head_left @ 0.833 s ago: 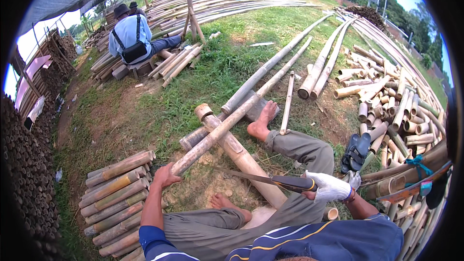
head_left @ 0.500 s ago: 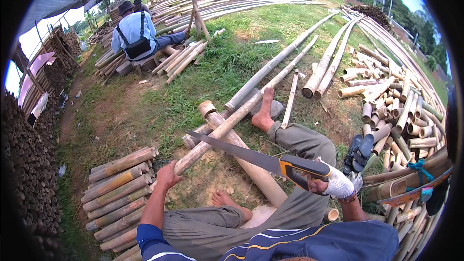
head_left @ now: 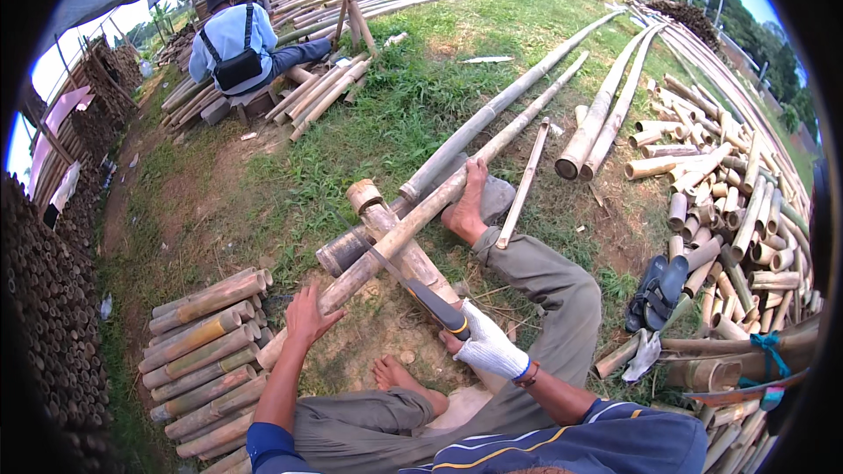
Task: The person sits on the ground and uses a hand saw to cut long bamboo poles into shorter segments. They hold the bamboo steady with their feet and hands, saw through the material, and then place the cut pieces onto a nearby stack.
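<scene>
A long bamboo pole [head_left: 436, 202] slants across a thicker bamboo support [head_left: 417, 263]. My bare left hand [head_left: 307, 314] is wrapped over the pole near its close end. In a white knitted glove, my right hand [head_left: 487, 344] grips the handle of a hand saw [head_left: 430, 303] with a dark and yellow grip. The saw is seen nearly edge-on, and its narrow blade crosses the pole just beyond my left hand. Whether the teeth bite into the bamboo cannot be made out. My bare foot [head_left: 470, 206] presses against the pole farther along.
Cut bamboo lengths [head_left: 206, 333] are stacked at the left. A heap of short pieces [head_left: 729, 202] lies at the right, near dark sandals [head_left: 657, 291]. A split bamboo strip [head_left: 524, 184] leans by my knee. Another person [head_left: 233, 44] sits at the far left among long poles.
My right hand has moved left and inward with the saw, turning it from broadside to nearly edge-on across the pole. My left hand stays on the pole. The view has shifted slightly.
</scene>
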Demonstrator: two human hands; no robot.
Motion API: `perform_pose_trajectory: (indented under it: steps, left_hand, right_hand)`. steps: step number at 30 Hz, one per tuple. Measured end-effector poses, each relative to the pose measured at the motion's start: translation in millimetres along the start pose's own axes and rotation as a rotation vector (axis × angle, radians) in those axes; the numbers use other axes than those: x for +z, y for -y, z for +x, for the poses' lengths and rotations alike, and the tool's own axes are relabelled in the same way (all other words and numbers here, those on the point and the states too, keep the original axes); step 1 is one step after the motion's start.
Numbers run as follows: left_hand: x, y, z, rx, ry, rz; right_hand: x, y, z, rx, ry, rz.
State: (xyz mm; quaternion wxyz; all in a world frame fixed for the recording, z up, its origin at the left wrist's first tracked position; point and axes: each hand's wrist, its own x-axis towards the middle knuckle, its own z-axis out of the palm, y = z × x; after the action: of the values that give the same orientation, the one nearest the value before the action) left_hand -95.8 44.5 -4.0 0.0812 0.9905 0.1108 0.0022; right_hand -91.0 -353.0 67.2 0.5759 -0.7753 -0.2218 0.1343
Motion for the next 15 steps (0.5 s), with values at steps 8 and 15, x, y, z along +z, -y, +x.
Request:
perform_pose_trajectory:
  steps: [8,15]
  left_hand:
    - [12,-25,34,-0.143,0.11,-0.056]
    - [-6,-31,37,-0.146,0.185,-0.07]
  right_hand:
    - [16,-26,11,0.139,0.006,0.177]
    - [31,-32,24,0.071,0.102,0.23]
